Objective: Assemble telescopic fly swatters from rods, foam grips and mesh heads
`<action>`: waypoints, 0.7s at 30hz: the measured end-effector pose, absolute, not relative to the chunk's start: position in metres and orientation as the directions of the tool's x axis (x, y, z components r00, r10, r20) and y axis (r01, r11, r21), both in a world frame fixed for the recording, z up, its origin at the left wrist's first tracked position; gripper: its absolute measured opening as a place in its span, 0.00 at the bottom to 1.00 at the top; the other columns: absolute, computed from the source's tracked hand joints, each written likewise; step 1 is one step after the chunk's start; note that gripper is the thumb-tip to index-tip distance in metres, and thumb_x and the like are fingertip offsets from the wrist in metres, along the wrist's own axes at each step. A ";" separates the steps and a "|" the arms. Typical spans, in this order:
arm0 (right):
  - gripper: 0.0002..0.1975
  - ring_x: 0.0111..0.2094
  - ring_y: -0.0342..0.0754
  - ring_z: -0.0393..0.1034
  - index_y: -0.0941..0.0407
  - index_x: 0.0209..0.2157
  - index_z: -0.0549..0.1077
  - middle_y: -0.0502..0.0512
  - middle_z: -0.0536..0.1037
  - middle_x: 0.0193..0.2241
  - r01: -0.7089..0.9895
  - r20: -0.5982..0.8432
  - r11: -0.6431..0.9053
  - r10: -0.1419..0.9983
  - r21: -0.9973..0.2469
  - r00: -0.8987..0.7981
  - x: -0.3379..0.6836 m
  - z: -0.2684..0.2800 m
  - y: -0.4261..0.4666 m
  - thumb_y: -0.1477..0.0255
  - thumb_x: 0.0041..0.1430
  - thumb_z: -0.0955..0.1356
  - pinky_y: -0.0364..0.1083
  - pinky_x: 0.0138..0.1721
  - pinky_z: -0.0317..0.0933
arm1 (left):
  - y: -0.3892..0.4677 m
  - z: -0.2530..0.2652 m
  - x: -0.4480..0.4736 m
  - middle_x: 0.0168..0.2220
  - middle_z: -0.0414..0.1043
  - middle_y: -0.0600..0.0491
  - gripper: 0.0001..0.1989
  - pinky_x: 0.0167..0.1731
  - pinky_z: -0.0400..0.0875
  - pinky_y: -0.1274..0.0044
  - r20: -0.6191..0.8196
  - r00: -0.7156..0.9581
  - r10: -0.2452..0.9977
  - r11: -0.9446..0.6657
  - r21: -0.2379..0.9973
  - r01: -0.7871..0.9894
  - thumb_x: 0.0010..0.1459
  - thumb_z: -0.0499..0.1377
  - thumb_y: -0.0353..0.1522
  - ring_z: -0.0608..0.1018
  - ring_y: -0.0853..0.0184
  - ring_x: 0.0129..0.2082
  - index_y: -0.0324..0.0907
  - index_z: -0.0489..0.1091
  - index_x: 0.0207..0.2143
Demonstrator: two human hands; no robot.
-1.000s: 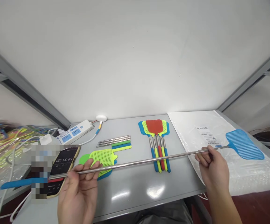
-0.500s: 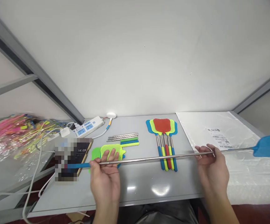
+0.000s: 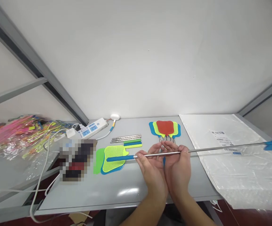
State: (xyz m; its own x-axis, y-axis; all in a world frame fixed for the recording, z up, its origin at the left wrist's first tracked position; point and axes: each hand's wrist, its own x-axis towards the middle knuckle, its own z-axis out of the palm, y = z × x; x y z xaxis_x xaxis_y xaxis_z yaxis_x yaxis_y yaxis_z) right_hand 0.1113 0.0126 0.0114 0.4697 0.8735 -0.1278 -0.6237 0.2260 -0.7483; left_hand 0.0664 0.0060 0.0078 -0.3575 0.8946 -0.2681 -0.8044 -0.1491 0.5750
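A blue fly swatter (image 3: pixel 227 147) with a long steel rod lies level across both of my hands. My left hand (image 3: pixel 152 171) pinches the rod just beside its blue grip, which points left. Close against it, my right hand (image 3: pixel 178 168) holds the rod between thumb and fingers, palm up. The swatter's blue head reaches the right edge of the view. Behind my fingers rests a fan of swatters, a red head (image 3: pixel 165 127) on top of yellow and blue ones; their handles are mostly hidden. Loose heads, the top one yellow-green (image 3: pixel 113 150), lie to the left.
Steel rods (image 3: pixel 126 137) and coloured grips (image 3: pixel 133 144) lie on the grey table (image 3: pixel 79 197). A power strip (image 3: pixel 92 128) and a partly pixelated phone (image 3: pixel 88 153) are at left, beyond them bagged colourful items (image 3: pixel 20 135). A white plastic package (image 3: pixel 225 169) covers the right side.
My hands have come together near the middle: the left moved right with the swatter's grip, the right moved left along the rod. The rod looks shorter between grip and head.
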 end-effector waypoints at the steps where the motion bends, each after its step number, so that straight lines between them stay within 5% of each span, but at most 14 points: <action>1: 0.09 0.47 0.51 0.75 0.50 0.33 0.63 0.51 0.81 0.39 -0.633 -0.140 0.194 0.888 -0.749 0.438 0.109 0.009 0.012 0.61 0.65 0.61 0.56 0.52 0.64 | 0.005 0.009 0.067 0.44 0.78 0.48 0.14 0.50 0.69 0.62 -0.253 -0.352 0.901 -0.153 0.575 -0.804 0.67 0.48 0.48 0.79 0.59 0.48 0.48 0.57 0.37; 6: 0.12 0.45 0.52 0.75 0.53 0.35 0.73 0.57 0.81 0.42 -0.593 -0.199 -0.049 0.961 -0.804 0.191 0.140 -0.005 0.011 0.59 0.62 0.67 0.52 0.48 0.66 | 0.009 0.008 0.023 0.52 0.75 0.44 0.12 0.43 0.72 0.69 -0.174 -0.286 0.942 -0.078 0.716 -0.694 0.63 0.57 0.43 0.79 0.60 0.47 0.44 0.66 0.39; 11: 0.12 0.43 0.52 0.76 0.57 0.38 0.79 0.60 0.80 0.44 -0.477 -0.188 -0.146 0.981 -0.867 0.040 0.195 -0.007 0.008 0.63 0.58 0.72 0.50 0.48 0.68 | 0.010 0.003 -0.047 0.40 0.80 0.44 0.11 0.45 0.73 0.68 -0.160 -0.186 0.969 0.003 0.767 -0.642 0.57 0.65 0.38 0.82 0.60 0.40 0.38 0.73 0.34; 21: 0.12 0.43 0.52 0.78 0.55 0.37 0.78 0.58 0.82 0.38 -0.543 -0.159 -0.009 0.961 -0.839 0.228 0.226 0.001 0.017 0.62 0.58 0.71 0.53 0.51 0.69 | 0.012 0.006 -0.081 0.40 0.80 0.48 0.14 0.48 0.74 0.64 -0.151 -0.486 0.861 -0.221 0.750 -0.624 0.60 0.61 0.43 0.82 0.60 0.43 0.40 0.72 0.34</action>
State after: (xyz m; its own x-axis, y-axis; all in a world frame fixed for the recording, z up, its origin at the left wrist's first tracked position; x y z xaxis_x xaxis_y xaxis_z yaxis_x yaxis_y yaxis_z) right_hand 0.2264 0.0168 0.0006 0.2282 0.9606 -0.1586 -0.5435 -0.0094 -0.8394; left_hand -0.0813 0.0117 0.0061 -0.4863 0.8607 -0.1510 -0.6238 -0.2209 0.7497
